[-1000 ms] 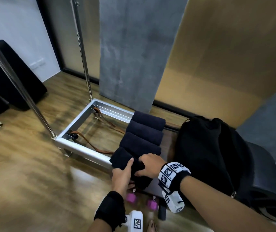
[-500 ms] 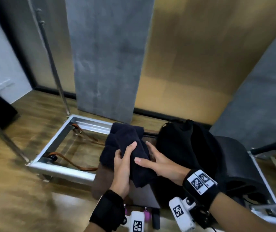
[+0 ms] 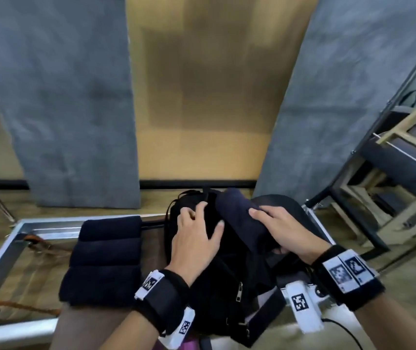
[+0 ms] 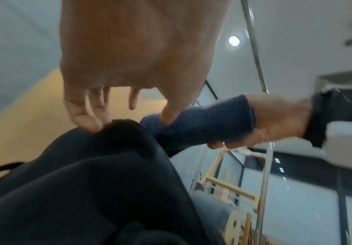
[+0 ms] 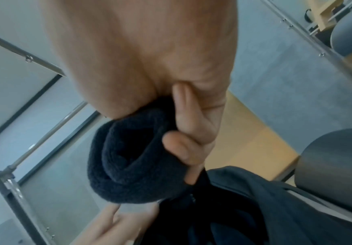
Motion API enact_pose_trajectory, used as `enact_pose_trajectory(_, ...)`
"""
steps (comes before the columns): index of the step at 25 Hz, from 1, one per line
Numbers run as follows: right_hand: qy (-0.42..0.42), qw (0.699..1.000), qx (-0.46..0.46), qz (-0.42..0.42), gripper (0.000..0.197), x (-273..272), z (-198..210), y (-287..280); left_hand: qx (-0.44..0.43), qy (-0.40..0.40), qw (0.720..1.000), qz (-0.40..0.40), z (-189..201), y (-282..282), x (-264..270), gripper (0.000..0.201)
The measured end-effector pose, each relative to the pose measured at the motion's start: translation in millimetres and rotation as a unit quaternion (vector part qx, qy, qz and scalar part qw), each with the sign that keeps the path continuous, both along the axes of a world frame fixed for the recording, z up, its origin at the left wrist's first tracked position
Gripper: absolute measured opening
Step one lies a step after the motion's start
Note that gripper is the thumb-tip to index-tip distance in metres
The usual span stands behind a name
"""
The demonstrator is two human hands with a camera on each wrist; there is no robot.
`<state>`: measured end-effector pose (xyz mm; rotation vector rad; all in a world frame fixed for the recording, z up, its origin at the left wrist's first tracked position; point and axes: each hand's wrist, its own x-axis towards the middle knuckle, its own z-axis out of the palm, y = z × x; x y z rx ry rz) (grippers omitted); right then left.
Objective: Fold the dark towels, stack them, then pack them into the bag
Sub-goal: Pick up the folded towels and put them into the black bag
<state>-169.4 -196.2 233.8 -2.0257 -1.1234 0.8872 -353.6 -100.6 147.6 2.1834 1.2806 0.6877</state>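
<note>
My right hand (image 3: 280,231) grips a folded navy towel (image 3: 239,218) and holds it slanted over the top of the black bag (image 3: 227,286). Its fingers (image 5: 187,132) wrap around the towel (image 5: 133,165). My left hand (image 3: 197,238) lies spread on the bag. Its fingertips (image 4: 93,122) press on the bag's upper rim (image 4: 124,126), and its thumb touches the towel (image 4: 202,126). Three more folded dark towels (image 3: 106,256) lie in a row left of the bag. The inside of the bag is hidden.
The towels and the bag sit on a brown platform (image 3: 151,248) inside a metal frame (image 3: 25,223) with an orange cord (image 3: 37,241). A dark padded seat (image 3: 290,203) stands behind the bag. Wood and metal furniture (image 3: 391,173) is at the right.
Both hands lifted the nearest towel off the row of several. The right hand now holds it alone over the bag. The left hand has moved onto the bag. The view swung right.
</note>
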Motion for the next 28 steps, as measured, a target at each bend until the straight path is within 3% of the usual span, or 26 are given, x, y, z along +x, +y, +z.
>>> enact_pose_trajectory(2, -0.016, 0.998, -0.068, -0.001, 0.041, 15, -15, 11, 0.012, 0.184, 0.983, -0.022, -4, 1, 11, 0.056)
enact_pose_trajectory(4, -0.001, 0.99, -0.13, 0.048, 0.043, 16, -35, 32, -0.038, 0.257, 0.966, -0.001, 4, 7, 19, 0.05)
enact_pose_trajectory(7, 0.004, 0.977, -0.187, 0.104, 0.05, 5, -60, 74, -0.061, 0.247, 0.967, 0.003, 12, 20, 24, 0.061)
enact_pose_trajectory(10, 0.01, 0.983, -0.155, 0.101, 0.048, -7, -79, 114, -0.087, 0.232, 0.968, -0.036, 15, 26, 21, 0.087)
enact_pose_trajectory(13, -0.064, 0.985, -0.132, 0.09, 0.047, -16, -106, 139, -0.088, 0.243, 0.965, -0.036, 21, 32, 19, 0.103)
enact_pose_trajectory(16, -0.076, 0.985, -0.147, 0.055, 0.059, -23, -133, 146, -0.079, 0.251, 0.964, -0.023, 29, 35, 19, 0.095)
enact_pose_trajectory(18, -0.088, 0.977, -0.177, 0.078, 0.068, -23, -141, 151, -0.091, 0.257, 0.961, -0.049, 31, 31, 20, 0.087)
enact_pose_trajectory(24, -0.153, 0.945, -0.249, 0.145, 0.084, -24, -144, 160, -0.124, 0.326, 0.936, -0.051, 34, 28, 16, 0.042)
enact_pose_trajectory(28, -0.165, 0.94, -0.255, 0.158, 0.09, -24, -154, 158, -0.119, 0.316, 0.939, -0.061, 26, 21, 16, 0.049)
